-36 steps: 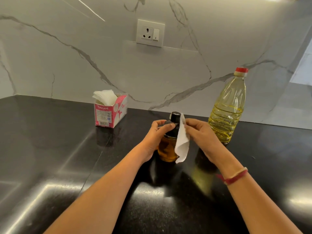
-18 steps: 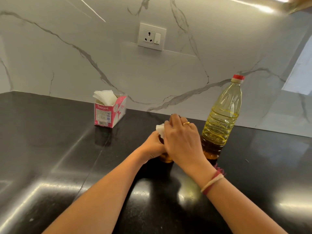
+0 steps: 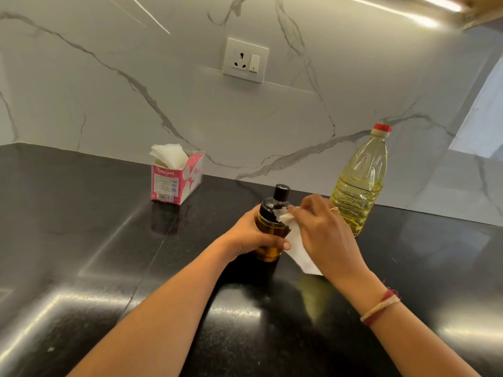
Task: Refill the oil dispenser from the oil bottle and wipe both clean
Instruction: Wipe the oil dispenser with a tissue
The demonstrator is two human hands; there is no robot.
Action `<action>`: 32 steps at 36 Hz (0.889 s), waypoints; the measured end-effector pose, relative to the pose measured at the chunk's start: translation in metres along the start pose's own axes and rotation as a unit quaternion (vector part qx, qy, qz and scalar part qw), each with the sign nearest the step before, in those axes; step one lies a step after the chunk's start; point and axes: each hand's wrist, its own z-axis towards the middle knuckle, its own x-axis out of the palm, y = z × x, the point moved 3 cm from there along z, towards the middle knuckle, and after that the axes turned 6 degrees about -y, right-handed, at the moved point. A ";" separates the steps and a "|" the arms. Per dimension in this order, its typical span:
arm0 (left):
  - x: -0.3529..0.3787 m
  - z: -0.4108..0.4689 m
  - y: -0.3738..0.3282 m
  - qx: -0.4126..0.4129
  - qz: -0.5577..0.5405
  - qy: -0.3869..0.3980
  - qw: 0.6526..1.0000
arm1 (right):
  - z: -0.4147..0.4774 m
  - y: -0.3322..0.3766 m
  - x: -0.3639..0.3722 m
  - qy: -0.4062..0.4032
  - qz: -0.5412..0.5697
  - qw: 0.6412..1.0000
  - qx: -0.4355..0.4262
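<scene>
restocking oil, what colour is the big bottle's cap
Red, on the oil bottle; clearest in the head view.

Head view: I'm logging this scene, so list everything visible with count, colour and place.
Oil dispenser: one, amber oil, black top, upright at counter centre.
Tissue: one, white, pressed against the dispenser's right side.
Oil bottle: one, yellow oil, red cap, back right.
Tissue box: one, pink and white, back left.
Wall socket: one, white, on the marble backsplash.
Countertop: one, black, glossy.
Left hand: grip around the dispenser.
Right hand: holds the tissue; thread bracelet on wrist.
</scene>
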 end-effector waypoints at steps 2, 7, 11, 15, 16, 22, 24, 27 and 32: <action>0.000 0.000 0.000 -0.007 0.001 0.004 1.000 | 0.004 -0.011 -0.002 -0.024 0.088 0.991 0.096; -0.001 -0.001 -0.002 -0.022 0.015 0.007 1.000 | 0.028 -0.022 0.003 -0.120 0.209 0.942 0.235; -0.002 -0.004 -0.003 -0.032 0.024 0.024 0.999 | 0.054 -0.028 0.029 -0.102 0.317 0.879 0.341; -0.003 -0.005 -0.003 -0.038 0.029 0.034 0.998 | 0.068 -0.027 0.057 0.046 0.522 0.737 0.427; -0.003 -0.004 -0.002 -0.039 0.029 0.034 0.998 | 0.068 -0.025 0.060 0.085 0.545 0.723 0.417; -0.004 -0.004 -0.001 -0.035 0.028 0.033 0.998 | 0.053 -0.016 0.067 0.212 0.529 0.747 0.343; -0.004 -0.004 -0.001 -0.034 0.029 0.029 0.999 | 0.050 -0.015 0.066 0.200 0.550 0.735 0.343; -0.003 -0.003 0.000 -0.033 0.032 0.026 0.999 | 0.043 -0.016 0.063 0.175 0.570 0.732 0.331; -0.004 -0.002 0.001 -0.036 0.033 0.025 0.999 | 0.027 -0.017 0.055 0.132 0.566 0.757 0.299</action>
